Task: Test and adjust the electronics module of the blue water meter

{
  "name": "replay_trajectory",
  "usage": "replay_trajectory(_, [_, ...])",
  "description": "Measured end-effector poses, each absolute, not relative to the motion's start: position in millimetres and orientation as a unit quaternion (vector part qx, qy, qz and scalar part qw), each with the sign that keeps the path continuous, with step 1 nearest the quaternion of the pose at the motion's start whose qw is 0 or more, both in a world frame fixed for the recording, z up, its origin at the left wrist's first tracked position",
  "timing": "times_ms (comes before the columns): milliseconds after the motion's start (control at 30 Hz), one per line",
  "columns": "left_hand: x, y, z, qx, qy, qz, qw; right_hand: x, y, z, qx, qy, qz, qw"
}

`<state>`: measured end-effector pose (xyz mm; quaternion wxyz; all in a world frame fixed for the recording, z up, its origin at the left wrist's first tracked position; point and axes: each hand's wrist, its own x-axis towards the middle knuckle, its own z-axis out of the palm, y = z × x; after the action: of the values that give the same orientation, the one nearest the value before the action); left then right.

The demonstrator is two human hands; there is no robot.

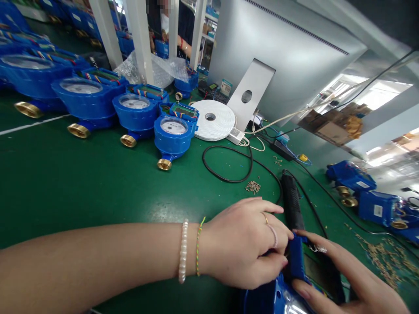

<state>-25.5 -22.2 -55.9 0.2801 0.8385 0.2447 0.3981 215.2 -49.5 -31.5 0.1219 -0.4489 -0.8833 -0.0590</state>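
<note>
My left hand [248,242] curls around the left side of a blue water meter [296,279] at the bottom of the view, fingers closed against its housing. My right hand [343,270] grips the same meter from the right, fingers laid over its dark display panel. A black electric screwdriver [291,203] lies on the green table just behind my hands, its cord trailing away. A small heap of brass screws [253,187] sits a little beyond my left hand.
A row of several blue water meters [175,133] with brass fittings runs along the left. A white tape roll [212,118] lies before a monitor's back [288,56]. More meters [373,198] and scattered screws [381,255] are at right. Another person works behind.
</note>
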Motion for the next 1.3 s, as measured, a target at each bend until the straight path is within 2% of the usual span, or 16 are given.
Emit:
replay_trajectory(167, [-29,-36,-58,0.748,0.324,0.416,0.403,211,-49,-31,-0.463,-0.877,-0.045,0.121])
replay_trajectory(333, [-24,-40,-59,0.688,0.361,0.448,0.442,204,-44,-25,-0.447,-0.886,-0.048,0.112])
replay_trajectory(433, [-21,-42,-61,0.68,0.381,0.457,0.429,196,-43,-22,-0.456,-0.881,-0.04,0.12])
replay_trajectory(633, [-12,-51,-61,0.724,0.429,0.419,0.34,191,-45,-21,-0.476,-0.871,0.01,0.122])
replay_trajectory(767, [-3,-52,-61,0.715,0.459,0.413,0.327,194,-45,-24,-0.49,-0.864,0.026,0.113])
replay_trajectory(1033, [8,-56,-72,0.717,0.44,0.479,0.25,197,-50,-26,-0.484,-0.862,0.074,0.131])
replay_trajectory(1300, [3,-53,-74,0.721,0.413,0.479,0.284,205,-52,-30,-0.492,-0.86,0.096,0.099])
